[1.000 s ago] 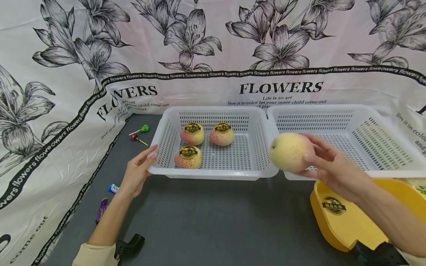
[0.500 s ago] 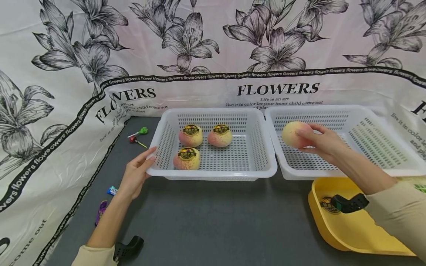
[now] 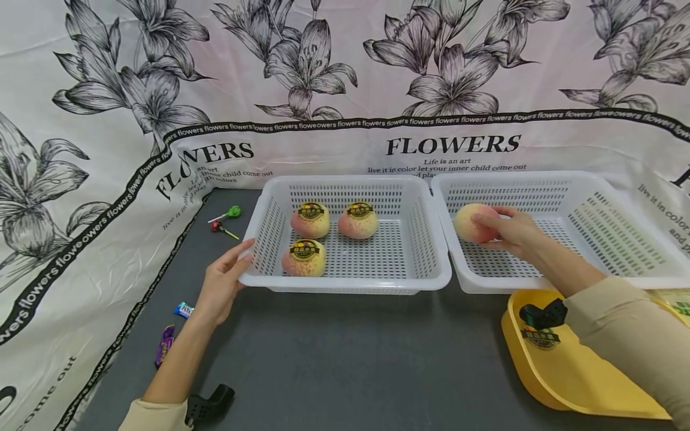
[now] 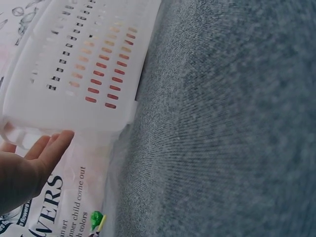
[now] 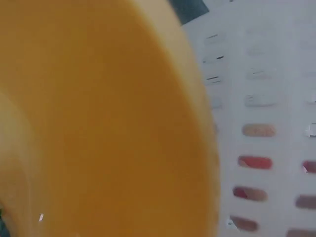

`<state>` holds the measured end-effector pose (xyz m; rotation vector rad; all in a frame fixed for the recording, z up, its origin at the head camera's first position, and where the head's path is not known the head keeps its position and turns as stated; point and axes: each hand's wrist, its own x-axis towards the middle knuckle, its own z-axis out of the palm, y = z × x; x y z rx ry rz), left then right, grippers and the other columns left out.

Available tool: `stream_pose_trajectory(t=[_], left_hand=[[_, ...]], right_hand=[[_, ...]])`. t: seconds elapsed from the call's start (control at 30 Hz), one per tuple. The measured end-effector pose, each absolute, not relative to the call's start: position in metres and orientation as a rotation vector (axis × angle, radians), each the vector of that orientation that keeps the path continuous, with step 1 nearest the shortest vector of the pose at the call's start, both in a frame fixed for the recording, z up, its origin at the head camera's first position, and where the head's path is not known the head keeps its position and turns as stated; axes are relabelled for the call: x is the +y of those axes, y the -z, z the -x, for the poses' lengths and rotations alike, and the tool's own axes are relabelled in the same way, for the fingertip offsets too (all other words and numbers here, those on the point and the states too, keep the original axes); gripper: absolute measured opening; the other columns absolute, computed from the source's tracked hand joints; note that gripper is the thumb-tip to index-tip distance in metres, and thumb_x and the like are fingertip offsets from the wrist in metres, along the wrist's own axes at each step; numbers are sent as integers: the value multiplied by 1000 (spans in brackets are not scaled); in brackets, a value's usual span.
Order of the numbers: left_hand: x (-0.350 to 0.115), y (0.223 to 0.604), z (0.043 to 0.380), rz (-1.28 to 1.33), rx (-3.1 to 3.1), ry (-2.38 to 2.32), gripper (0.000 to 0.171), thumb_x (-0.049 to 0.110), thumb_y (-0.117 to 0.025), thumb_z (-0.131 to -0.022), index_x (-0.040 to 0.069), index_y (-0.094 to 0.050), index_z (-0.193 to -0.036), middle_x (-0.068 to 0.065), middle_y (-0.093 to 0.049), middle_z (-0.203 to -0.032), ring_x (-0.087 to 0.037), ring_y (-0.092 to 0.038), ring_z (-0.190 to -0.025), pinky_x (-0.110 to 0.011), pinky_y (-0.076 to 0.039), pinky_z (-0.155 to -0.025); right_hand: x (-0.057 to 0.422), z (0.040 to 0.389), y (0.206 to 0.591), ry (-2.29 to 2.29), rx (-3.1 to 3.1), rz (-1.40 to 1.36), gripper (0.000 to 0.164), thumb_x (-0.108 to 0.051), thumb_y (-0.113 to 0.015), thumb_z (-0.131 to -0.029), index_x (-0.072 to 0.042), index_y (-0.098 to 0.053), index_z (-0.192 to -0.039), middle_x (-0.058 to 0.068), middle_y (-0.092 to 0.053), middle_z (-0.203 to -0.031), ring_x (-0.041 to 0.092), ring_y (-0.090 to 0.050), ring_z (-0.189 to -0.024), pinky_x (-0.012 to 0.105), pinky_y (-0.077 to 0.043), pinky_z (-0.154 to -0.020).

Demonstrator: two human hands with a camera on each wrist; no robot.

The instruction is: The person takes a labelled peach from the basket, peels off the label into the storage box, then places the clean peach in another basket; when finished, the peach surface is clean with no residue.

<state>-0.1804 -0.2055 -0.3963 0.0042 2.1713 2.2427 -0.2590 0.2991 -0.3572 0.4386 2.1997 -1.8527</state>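
In the head view my right hand (image 3: 514, 232) grips a pink and yellow peach (image 3: 474, 222) inside the right white basket (image 3: 498, 281), near its left wall. The peach's underside is hidden, so I cannot tell whether it touches the basket floor. My left hand (image 3: 221, 281) holds the front left corner of the left white basket (image 3: 345, 282) by its rim. Three peaches, among them a rear right peach (image 3: 358, 220), lie in that basket with black and gold labels facing up. In the left wrist view the left hand (image 4: 29, 168) has its fingertips under the rim.
A yellow tub (image 3: 560, 389) stands in front of the right basket, under the right forearm; its wall fills much of the right wrist view. Left of the left basket lie a green lollipop (image 3: 233, 211), a red lollipop (image 3: 216, 225), a blue wrapper (image 3: 184, 309) and a purple wrapper (image 3: 165, 346).
My right hand has carried the peach from above the gap between the baskets back and down into the right basket. The left hand stays at its basket's corner.
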Motion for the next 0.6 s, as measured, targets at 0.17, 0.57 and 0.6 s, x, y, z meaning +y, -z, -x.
stream_pose_trajectory(t=[0.17, 0.57, 0.6], left_hand=[[-205, 397, 180, -2, 2186, -2235, 49, 20, -49, -101, 1, -37, -145, -19, -38, -144, -22, -52, -112, -25, -53, -74], [-204, 397, 179, 8, 2192, -2236, 48, 19, -48, -101, 1, -37, -145, -18, -38, -144, -25, -49, -114, -26, -53, -75], [-205, 397, 180, 7, 2190, -2238, 48, 19, -48, -102, 1, -36, -145, -18, -38, -144, -26, -49, -114, -26, -53, -75]], right_hand=[[298, 263, 361, 1860, 2208, -461, 92, -33, -64, -91, -4, -2, -152, 26, -8, -153, 41, -28, -128, 46, -44, -87], [299, 270, 367, 1810, 2210, -363, 89, -30, -62, -93, -3, -1, -152, 26, -9, -152, 39, -28, -126, 45, -42, -91], [299, 270, 368, 1801, 2201, -340, 88, -29, -61, -94, -4, 1, -152, 27, -8, -152, 39, -27, -126, 45, -42, -92]])
